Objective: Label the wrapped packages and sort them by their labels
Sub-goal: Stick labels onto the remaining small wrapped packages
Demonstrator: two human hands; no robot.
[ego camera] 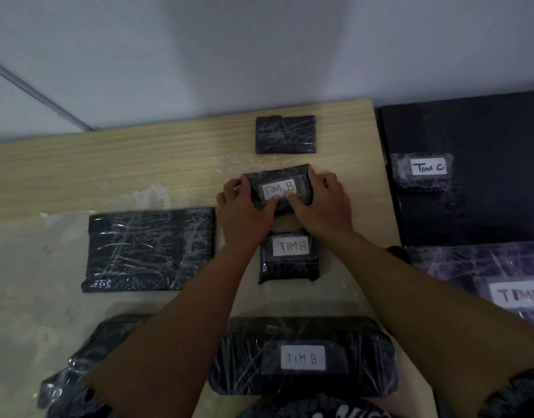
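Wooden bench (78,164). Large unlabelled package (149,250) left. Small "TIM B" package (279,188) mid-bench, gripped at both ends: left hand (244,212), right hand (323,203), fingers curled round it, thumbs pressing the label (279,190).

A pale, plain wall (259,49) fills the upper part of the view, dimly and unevenly lit, darker toward the corners. A thin grey conduit (39,92) runs diagonally across it at the left. Below stands a light wood-grain bench (108,164), smeared with whitish residue, and a black surface (470,212) adjoins its right edge.
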